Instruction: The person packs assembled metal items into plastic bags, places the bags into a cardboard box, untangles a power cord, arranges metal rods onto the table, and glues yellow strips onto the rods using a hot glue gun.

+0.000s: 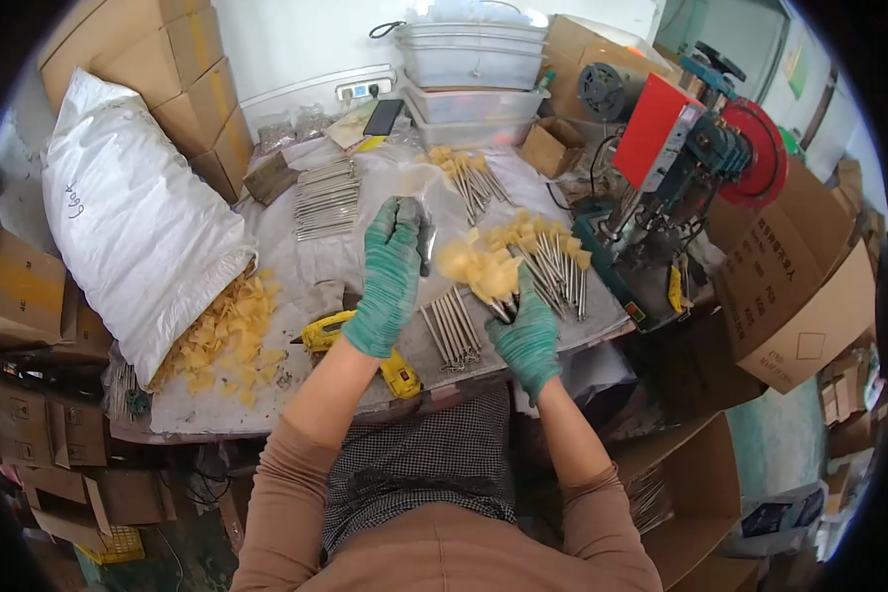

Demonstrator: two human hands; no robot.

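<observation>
My left hand [393, 271], in a green glove, is closed around a clear plastic bag [434, 192] above the middle of the table. My right hand [528, 335], also gloved, grips a bundle of metal rods [501, 308] topped with yellow pieces [490, 273]. Bare metal rods [451, 329] lie between my hands. To the right of them is a pile of rods [559, 281] with yellow tops. Under my left wrist rests a yellow tool [399, 373].
At the left, a white sack [138, 212] spills yellow pieces [232, 326]. More rods [327, 200] lie behind my left hand. Plastic tubs [476, 59] stand at the back. A red and green machine [661, 133] and an open carton [794, 276] are on the right.
</observation>
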